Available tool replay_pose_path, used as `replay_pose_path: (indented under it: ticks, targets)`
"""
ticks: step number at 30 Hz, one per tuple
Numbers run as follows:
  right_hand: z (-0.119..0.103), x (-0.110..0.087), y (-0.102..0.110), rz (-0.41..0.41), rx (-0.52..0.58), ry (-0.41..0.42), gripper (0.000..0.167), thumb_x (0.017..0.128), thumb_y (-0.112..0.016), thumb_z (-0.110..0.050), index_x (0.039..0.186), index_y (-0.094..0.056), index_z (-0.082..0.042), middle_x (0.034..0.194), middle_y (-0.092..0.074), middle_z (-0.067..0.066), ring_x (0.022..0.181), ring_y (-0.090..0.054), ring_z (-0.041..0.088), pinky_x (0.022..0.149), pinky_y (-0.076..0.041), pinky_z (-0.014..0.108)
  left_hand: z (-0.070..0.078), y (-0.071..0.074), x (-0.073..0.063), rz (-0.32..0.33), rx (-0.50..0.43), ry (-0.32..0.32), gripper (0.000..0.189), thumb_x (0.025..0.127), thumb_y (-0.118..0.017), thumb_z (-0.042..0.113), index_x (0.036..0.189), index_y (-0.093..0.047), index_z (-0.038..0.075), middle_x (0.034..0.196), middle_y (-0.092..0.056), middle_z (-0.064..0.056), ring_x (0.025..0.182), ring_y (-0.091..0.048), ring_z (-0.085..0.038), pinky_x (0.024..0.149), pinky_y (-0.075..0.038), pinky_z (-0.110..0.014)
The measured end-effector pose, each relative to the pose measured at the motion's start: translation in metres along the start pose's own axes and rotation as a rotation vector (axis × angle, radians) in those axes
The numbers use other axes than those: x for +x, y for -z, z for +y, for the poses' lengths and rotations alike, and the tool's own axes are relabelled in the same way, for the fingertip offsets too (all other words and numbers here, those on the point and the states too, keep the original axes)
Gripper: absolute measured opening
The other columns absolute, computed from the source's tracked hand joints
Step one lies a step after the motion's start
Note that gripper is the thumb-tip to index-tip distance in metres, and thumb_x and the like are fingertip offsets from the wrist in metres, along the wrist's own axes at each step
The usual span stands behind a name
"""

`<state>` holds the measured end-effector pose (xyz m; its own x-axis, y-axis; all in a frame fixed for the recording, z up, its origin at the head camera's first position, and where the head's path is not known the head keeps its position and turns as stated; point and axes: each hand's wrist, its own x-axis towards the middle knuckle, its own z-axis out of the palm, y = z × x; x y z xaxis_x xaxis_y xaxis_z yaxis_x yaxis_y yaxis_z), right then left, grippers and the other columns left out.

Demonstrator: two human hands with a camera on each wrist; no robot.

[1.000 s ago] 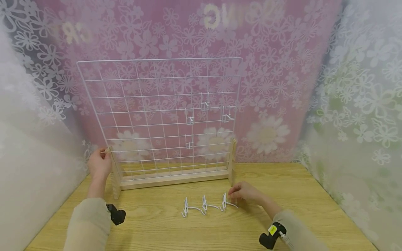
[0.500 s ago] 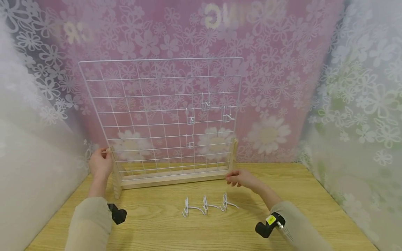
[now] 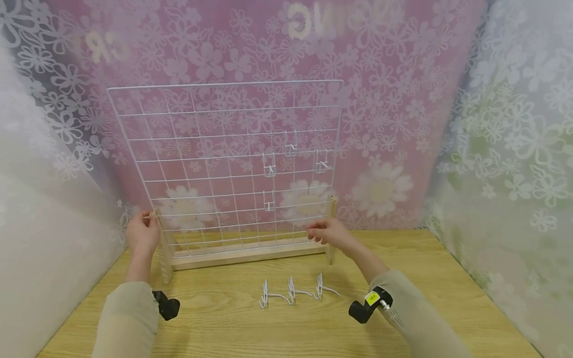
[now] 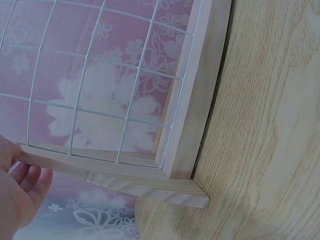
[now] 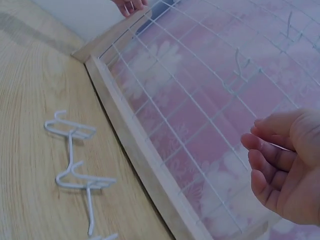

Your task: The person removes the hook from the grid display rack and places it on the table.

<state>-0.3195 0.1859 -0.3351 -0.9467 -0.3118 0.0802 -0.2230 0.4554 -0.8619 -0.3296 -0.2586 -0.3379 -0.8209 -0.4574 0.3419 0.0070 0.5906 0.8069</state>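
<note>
A white wire grid panel (image 3: 243, 175) stands upright in a light wooden stand (image 3: 250, 255). Several white wire hooks, one of them a lower hook (image 3: 269, 206), hang on its right half. My left hand (image 3: 143, 232) pinches the top of the stand's left post (image 4: 95, 176), beside the grid's edge. Loosely curled and with nothing between its fingers, my right hand (image 3: 332, 234) is in front of the grid's lower right corner. On the table lie three loose hooks: a left hook (image 3: 265, 295), a middle hook (image 3: 292, 292) and a right hook (image 3: 320, 288).
The wood-grain table (image 3: 215, 323) runs back to a pink flowered curtain (image 3: 394, 124). Pale sheets enclose the left and right sides. Each wrist carries a black camera, such as the right-hand one (image 3: 363, 311).
My right hand has risen from beside the right loose hook, up and leftward to the front of the grid's lower right. My left hand stays on the post. The loose hooks have not moved.
</note>
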Motion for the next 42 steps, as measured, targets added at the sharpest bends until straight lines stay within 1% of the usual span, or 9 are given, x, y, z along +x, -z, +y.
replay_pose_path:
  ticks: [5, 10, 13, 16, 21, 29, 34, 40, 42]
  targets:
    - [-0.014, 0.01, -0.006, 0.021, 0.018, 0.01, 0.029, 0.092, -0.057, -0.023, 0.113, -0.062, -0.003, 0.097, -0.065, 0.007, 0.088, -0.056, 0.027, 0.072, -0.047, 0.032, 0.0, 0.001, 0.001, -0.012, 0.0, 0.004, 0.037, 0.098, -0.038, 0.012, 0.128, -0.044, -0.009, 0.109, -0.051, -0.028, 0.097, -0.049, -0.041, 0.079, -0.042, -0.049]
    - [-0.025, 0.018, -0.01, 0.014, 0.049, 0.029, 0.035, 0.094, -0.055, -0.024, 0.119, -0.058, -0.001, 0.105, -0.063, 0.013, 0.097, -0.055, 0.033, 0.078, -0.047, 0.037, 0.0, 0.001, 0.0, -0.025, -0.005, 0.013, 0.037, 0.098, -0.038, 0.012, 0.128, -0.043, -0.009, 0.109, -0.05, -0.028, 0.097, -0.049, -0.04, 0.079, -0.042, -0.048]
    - [-0.029, 0.021, -0.012, 0.021, 0.061, 0.038, 0.036, 0.093, -0.055, -0.027, 0.119, -0.058, -0.002, 0.106, -0.063, 0.012, 0.096, -0.055, 0.03, 0.081, -0.047, 0.04, 0.001, 0.001, -0.001, -0.029, -0.006, 0.015, 0.037, 0.098, -0.038, 0.011, 0.128, -0.043, -0.009, 0.109, -0.05, -0.028, 0.096, -0.049, -0.04, 0.077, -0.042, -0.048]
    - [-0.032, 0.024, -0.013, 0.034, 0.066, 0.091, 0.035, 0.092, -0.057, -0.031, 0.114, -0.061, -0.003, 0.1, -0.065, 0.01, 0.091, -0.057, 0.026, 0.078, -0.048, 0.039, 0.001, 0.001, -0.001, -0.025, -0.007, 0.01, 0.037, 0.097, -0.038, 0.01, 0.127, -0.043, -0.01, 0.108, -0.05, -0.028, 0.096, -0.049, -0.04, 0.077, -0.042, -0.047]
    - [-0.037, 0.033, -0.016, 0.068, 0.072, 0.139, 0.031, 0.093, -0.057, -0.023, 0.112, -0.062, 0.0, 0.098, -0.065, 0.013, 0.086, -0.057, 0.026, 0.071, -0.048, 0.034, -0.001, -0.001, -0.002, -0.013, -0.021, 0.0, 0.036, 0.097, -0.039, 0.01, 0.125, -0.044, -0.011, 0.109, -0.05, -0.029, 0.098, -0.049, -0.041, 0.081, -0.041, -0.049]
    - [-0.054, 0.045, -0.023, 0.108, 0.029, 0.099, 0.029, 0.093, -0.056, -0.02, 0.116, -0.061, -0.003, 0.101, -0.066, 0.012, 0.09, -0.058, 0.028, 0.072, -0.048, 0.032, -0.001, -0.001, 0.0, 0.021, -0.019, -0.011, 0.035, 0.096, -0.04, 0.011, 0.123, -0.047, -0.011, 0.106, -0.052, -0.029, 0.096, -0.05, -0.042, 0.08, -0.041, -0.05]
    - [-0.062, 0.052, -0.03, 0.112, 0.056, 0.083, 0.03, 0.093, -0.056, -0.019, 0.117, -0.061, -0.002, 0.107, -0.064, 0.017, 0.091, -0.058, 0.027, 0.079, -0.048, 0.04, -0.002, 0.0, 0.0, 0.04, -0.007, -0.035, 0.034, 0.095, -0.041, 0.01, 0.12, -0.048, -0.011, 0.103, -0.053, -0.03, 0.093, -0.05, -0.042, 0.08, -0.04, -0.051]
    - [-0.066, 0.06, -0.04, 0.137, 0.07, 0.078, 0.029, 0.092, -0.056, -0.017, 0.116, -0.061, -0.001, 0.106, -0.065, 0.016, 0.087, -0.058, 0.026, 0.074, -0.048, 0.034, -0.002, -0.001, -0.001, 0.049, -0.009, -0.04, 0.033, 0.095, -0.042, 0.012, 0.118, -0.049, -0.011, 0.102, -0.053, -0.029, 0.093, -0.05, -0.042, 0.08, -0.041, -0.051]
    - [-0.067, 0.062, -0.044, 0.142, 0.071, 0.075, 0.028, 0.092, -0.057, -0.017, 0.114, -0.062, -0.001, 0.105, -0.065, 0.015, 0.086, -0.059, 0.025, 0.075, -0.048, 0.035, -0.002, -0.001, -0.001, 0.046, -0.014, -0.037, 0.033, 0.095, -0.042, 0.012, 0.119, -0.049, -0.011, 0.102, -0.053, -0.029, 0.092, -0.05, -0.042, 0.079, -0.041, -0.05]
